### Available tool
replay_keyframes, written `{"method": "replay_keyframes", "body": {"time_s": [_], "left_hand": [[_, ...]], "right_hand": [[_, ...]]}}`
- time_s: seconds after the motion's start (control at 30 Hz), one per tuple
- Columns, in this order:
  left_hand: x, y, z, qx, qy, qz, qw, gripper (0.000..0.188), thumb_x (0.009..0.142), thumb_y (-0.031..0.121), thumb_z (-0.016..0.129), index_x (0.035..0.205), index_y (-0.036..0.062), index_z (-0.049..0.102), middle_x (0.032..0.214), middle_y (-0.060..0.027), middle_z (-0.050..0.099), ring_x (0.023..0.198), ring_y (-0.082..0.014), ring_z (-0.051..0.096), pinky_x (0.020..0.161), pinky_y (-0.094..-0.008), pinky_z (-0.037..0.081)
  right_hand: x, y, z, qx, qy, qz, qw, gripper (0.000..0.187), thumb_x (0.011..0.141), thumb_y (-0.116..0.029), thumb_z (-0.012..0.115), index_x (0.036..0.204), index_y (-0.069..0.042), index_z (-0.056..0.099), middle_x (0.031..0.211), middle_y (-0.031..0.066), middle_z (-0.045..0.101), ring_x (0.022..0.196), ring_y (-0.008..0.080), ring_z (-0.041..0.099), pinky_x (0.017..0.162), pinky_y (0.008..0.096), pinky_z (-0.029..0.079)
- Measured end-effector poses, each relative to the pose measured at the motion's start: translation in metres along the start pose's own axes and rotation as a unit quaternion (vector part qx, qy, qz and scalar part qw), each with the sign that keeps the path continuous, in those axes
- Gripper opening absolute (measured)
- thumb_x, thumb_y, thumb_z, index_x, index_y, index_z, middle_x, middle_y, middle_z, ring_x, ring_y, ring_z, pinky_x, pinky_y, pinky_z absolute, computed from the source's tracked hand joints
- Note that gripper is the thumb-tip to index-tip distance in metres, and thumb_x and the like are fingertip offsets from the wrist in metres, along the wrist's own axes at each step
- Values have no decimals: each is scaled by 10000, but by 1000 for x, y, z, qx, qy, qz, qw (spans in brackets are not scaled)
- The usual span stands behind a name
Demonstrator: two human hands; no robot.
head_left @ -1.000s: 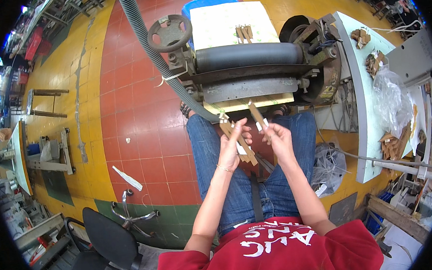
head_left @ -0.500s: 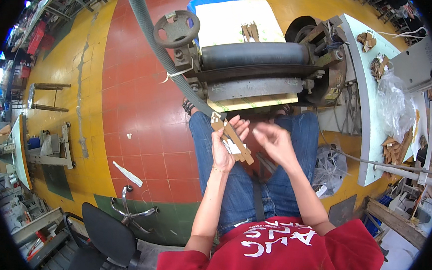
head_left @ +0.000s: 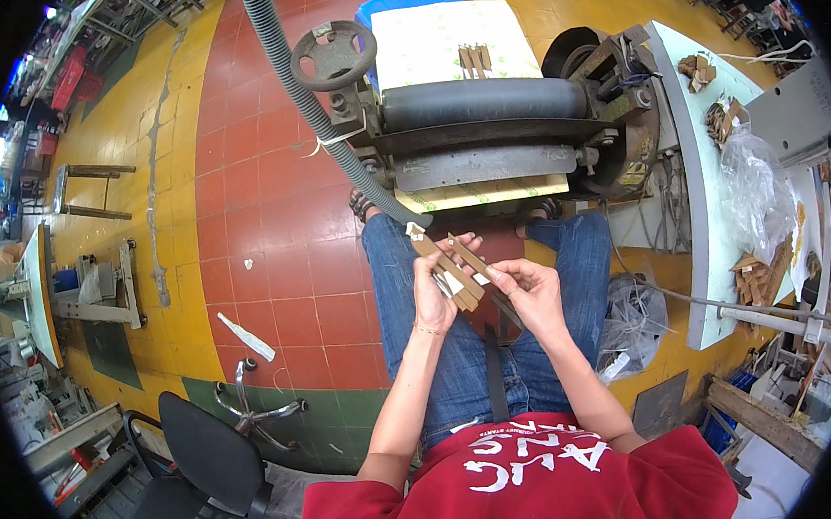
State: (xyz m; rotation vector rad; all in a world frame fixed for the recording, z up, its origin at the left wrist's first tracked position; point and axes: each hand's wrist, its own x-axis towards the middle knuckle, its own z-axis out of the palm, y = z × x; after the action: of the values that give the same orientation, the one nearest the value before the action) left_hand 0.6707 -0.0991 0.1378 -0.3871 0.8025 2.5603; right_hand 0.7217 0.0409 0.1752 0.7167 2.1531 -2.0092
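Observation:
My left hand (head_left: 431, 302) is closed around a small fanned stack of brown leather-like strips (head_left: 453, 288), with white bits showing among them. Between the thumb and fingers of my right hand (head_left: 535, 298) is the lower end of one brown strip (head_left: 469, 256), angled across just right of the stack. Its upper end lies by my left fingertips; whether they touch it I cannot tell. Both hands are above my lap, in front of a roller machine (head_left: 484, 105). The end of a grey ribbed hose (head_left: 403, 210) comes close to the strips' upper ends.
More brown strips (head_left: 475, 63) lie on the pale board (head_left: 412, 41) behind the roller. A handwheel (head_left: 334, 57) stands at the machine's left. On the right, a pale table (head_left: 706, 270) bears brown piles and a clear plastic bag (head_left: 754, 196). A black chair (head_left: 208, 453) stands lower left.
My right hand, empty and blurred before, now pinches one brown strip at the right of the stack. The strips in my left hand are spread differently.

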Motion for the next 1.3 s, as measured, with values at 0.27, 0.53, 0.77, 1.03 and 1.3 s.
{"method": "replay_keyframes", "body": {"time_s": [0.27,0.53,0.77,1.03,1.3], "left_hand": [[-7,4,5,268,33,-39,962,231,864,175,681,961,-2,569,852,-59,622,760,-137,643,695,-287,572],[-3,14,14,331,-2,-56,942,193,835,138,708,904,1,590,809,-44,619,716,-121,638,659,-265,560],[-4,9,12,374,-4,-34,927,195,796,120,741,894,6,616,777,-38,634,686,-99,612,613,-247,513],[9,9,16,399,-1,-18,917,271,800,114,735,991,-31,609,827,-62,648,758,-130,632,703,-268,539],[19,18,-3,64,33,-34,997,447,927,306,474,1171,-64,530,1062,-165,601,979,-260,613,900,-374,513]], "right_hand": [[3,1,-5,33,33,-11,999,100,821,-48,677,900,-9,725,889,67,667,857,120,597,793,254,467],[1,-2,-6,16,62,-22,998,93,809,-42,680,879,-5,728,887,70,653,886,134,584,812,264,452],[1,-5,-6,113,8,74,991,155,864,-112,664,965,3,692,885,25,674,756,70,592,691,204,460],[11,9,-14,-32,-29,4,999,160,880,-110,647,1006,-16,674,811,-1,661,714,41,569,656,192,452],[86,9,-26,186,91,114,972,223,869,-165,653,1040,-24,635,802,-4,612,655,61,531,557,206,424]]}}
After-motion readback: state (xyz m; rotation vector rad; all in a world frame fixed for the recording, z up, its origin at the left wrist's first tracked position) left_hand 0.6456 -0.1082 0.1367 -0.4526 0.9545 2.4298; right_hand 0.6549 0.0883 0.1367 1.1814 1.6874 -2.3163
